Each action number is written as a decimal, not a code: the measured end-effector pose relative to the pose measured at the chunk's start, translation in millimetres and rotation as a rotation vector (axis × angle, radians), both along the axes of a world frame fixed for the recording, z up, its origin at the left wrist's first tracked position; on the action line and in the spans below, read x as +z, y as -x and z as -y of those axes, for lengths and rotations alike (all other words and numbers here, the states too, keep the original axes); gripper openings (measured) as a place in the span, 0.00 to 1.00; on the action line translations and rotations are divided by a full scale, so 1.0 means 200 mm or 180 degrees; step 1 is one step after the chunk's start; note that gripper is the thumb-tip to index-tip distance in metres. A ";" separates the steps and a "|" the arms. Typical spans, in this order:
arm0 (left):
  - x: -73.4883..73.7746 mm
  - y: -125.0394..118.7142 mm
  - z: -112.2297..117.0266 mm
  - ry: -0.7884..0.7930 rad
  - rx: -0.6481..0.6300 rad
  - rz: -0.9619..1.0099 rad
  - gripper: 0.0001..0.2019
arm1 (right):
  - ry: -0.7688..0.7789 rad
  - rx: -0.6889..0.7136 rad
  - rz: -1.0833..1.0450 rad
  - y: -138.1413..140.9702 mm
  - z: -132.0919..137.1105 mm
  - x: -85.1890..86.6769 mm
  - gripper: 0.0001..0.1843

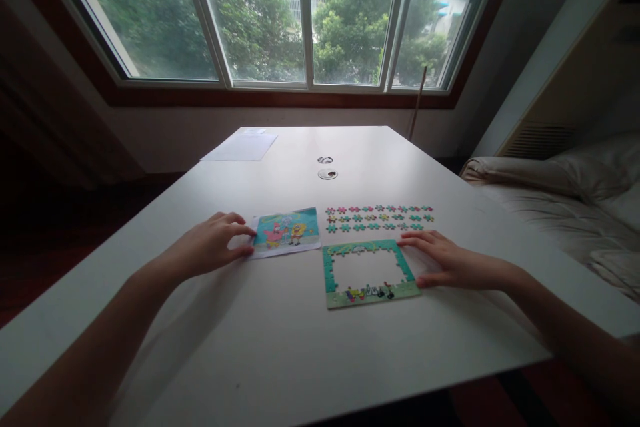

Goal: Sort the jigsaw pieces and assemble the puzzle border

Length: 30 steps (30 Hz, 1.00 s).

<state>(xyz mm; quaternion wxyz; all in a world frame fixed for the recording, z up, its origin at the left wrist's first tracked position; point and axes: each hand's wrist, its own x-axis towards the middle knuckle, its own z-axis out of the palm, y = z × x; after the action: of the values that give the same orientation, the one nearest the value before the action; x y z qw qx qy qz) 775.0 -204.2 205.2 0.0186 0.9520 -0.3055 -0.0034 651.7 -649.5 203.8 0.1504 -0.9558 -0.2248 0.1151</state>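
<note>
My left hand (pixel 213 245) lies at the left edge of a picture sheet (pixel 286 232) printed with cartoon figures. Its thumb and fingers are apart, with the tips touching the sheet's edge. On the right, my right hand (pixel 447 261) is open, fingers spread, its tips against the right edge of a green jigsaw frame (pixel 369 247). The frame is flat, with notched inner edges and a white middle. Behind it, several small jigsaw pieces (pixel 371 217) are laid out in three rows, right of the picture sheet.
All of this lies on a long white table (pixel 280 340). Two round fittings (pixel 328 175) are set in its top farther back. White papers (pixel 240 147) lie at the far left corner. A padded beige seat or bed (pixel 545 193) stands to the right, and a window is ahead.
</note>
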 end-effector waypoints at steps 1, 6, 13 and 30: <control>0.01 0.01 0.01 -0.0023 -0.0021 0.0068 0.19 | 0.0004 0.0004 0.0003 0.00 0.00 0.00 0.38; 0.03 0.08 0.10 0.0167 -0.0369 0.0296 0.19 | -0.0004 -0.0015 -0.0024 0.00 0.00 0.00 0.38; 0.00 0.23 0.30 0.0553 -0.1065 0.0214 0.13 | -0.0009 -0.0035 -0.0042 0.00 -0.01 0.01 0.39; -0.06 0.40 0.49 0.0416 -0.1613 0.0181 0.18 | -0.0093 -0.0028 -0.0040 0.00 0.00 0.01 0.39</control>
<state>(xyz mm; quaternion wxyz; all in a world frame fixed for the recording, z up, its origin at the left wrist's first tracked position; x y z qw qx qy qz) 695.2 -301.4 194.0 0.0700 0.8416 -0.5342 0.0385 651.6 -648.9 206.0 0.1662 -0.9538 -0.2213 0.1171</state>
